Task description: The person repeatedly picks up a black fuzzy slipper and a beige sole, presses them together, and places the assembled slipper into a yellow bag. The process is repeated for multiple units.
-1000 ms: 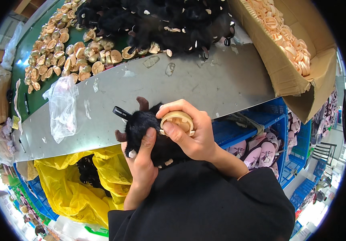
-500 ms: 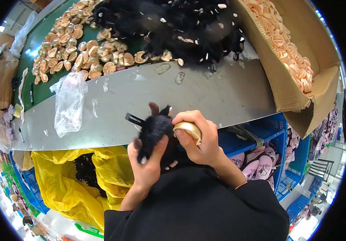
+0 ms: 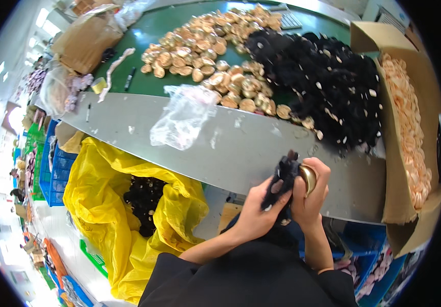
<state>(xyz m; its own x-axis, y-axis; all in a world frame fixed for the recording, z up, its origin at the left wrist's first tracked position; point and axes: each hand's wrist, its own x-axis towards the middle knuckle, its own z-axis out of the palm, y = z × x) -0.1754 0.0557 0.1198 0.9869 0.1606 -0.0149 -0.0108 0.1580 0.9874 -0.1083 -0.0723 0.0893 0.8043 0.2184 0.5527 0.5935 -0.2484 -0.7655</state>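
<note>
My left hand is closed round a small black plush piece with pale bits on it, held above the front edge of the metal worktop. Close against it, my right hand grips a shiny gold rounded shell. The shell is up against the plush piece or just beside it; my fingers hide where they meet. Beyond my hands a big heap of black plush pieces lies on the table, next to many gold shells with peach-coloured insides.
A cardboard box of peach plastic parts stands at the right. A crumpled clear bag lies on the metal strip. Below the edge hangs a yellow bag with black plush pieces inside. Blue crates stand lower right.
The view has turned leftward, so more of the yellow bag shows. My hands have come together, bringing the gold shell to the plush piece; before, they were slightly apart.
</note>
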